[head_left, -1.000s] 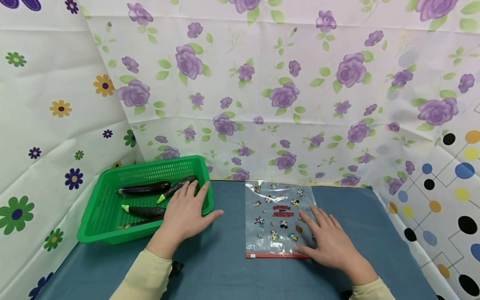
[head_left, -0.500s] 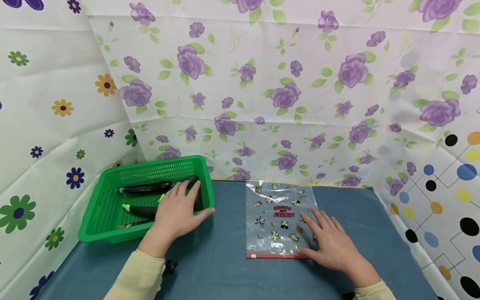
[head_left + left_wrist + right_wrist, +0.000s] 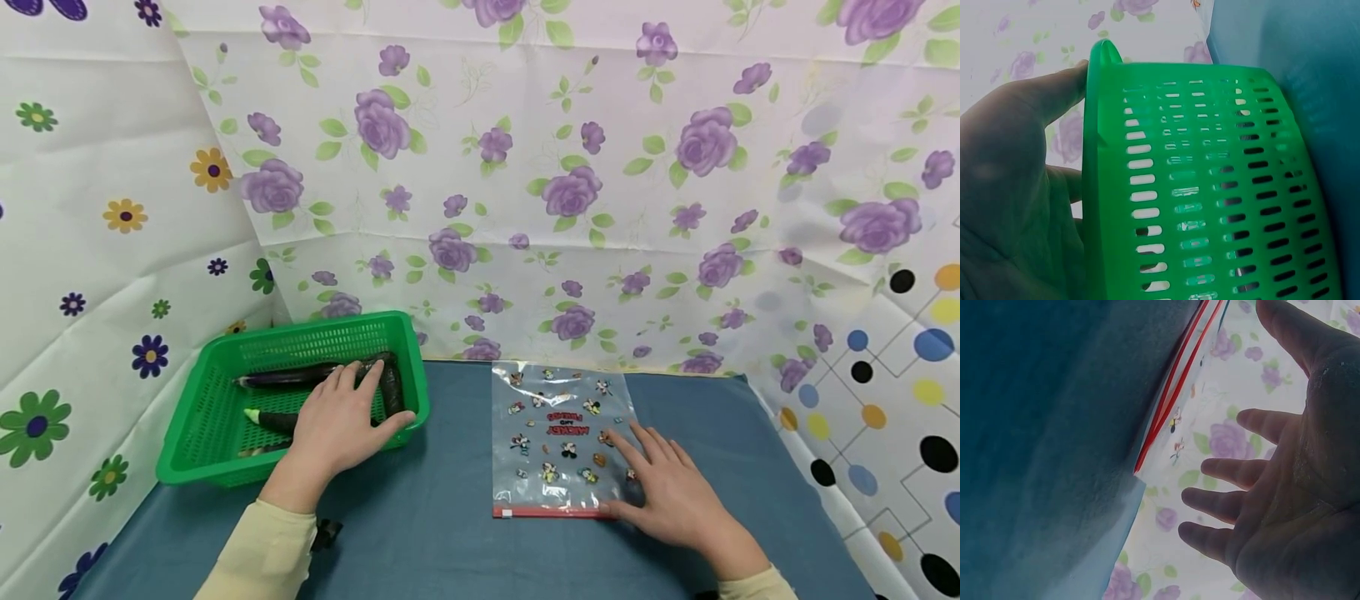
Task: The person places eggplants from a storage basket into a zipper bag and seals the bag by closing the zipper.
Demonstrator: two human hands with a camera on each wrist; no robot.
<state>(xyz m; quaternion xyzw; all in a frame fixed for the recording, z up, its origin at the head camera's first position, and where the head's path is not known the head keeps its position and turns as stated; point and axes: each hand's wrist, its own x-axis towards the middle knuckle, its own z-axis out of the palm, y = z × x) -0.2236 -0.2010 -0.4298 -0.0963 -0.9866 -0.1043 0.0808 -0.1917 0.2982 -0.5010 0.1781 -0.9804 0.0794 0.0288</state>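
Observation:
My left hand (image 3: 337, 433) is held over the near right side of a green plastic basket (image 3: 174, 454), its fingers extended above the eggplants. Several dark eggplants (image 3: 281, 377) lie in there, one with a bright green stem end (image 3: 252, 414); my hand partly hides them. In the left wrist view the thumb and palm are by the rim of the basket (image 3: 1110, 156); whether they touch it I cannot tell. My right hand (image 3: 667, 492) is spread over the lower right corner of a clear zip bag (image 3: 540, 454) with cartoon prints. In the right wrist view its fingers hold nothing.
The bag's red zip edge (image 3: 555, 512), with a white slider (image 3: 507, 513), faces me. A blue cloth (image 3: 450, 475) covers the table. Behind hangs a sheet with purple flowers (image 3: 573, 192), and printed sheets flank both sides.
My left hand has drifted left and slightly down over the basket, uncovering an eggplant at its right end. My right hand has moved slightly right and down. Basket and bag stay put.

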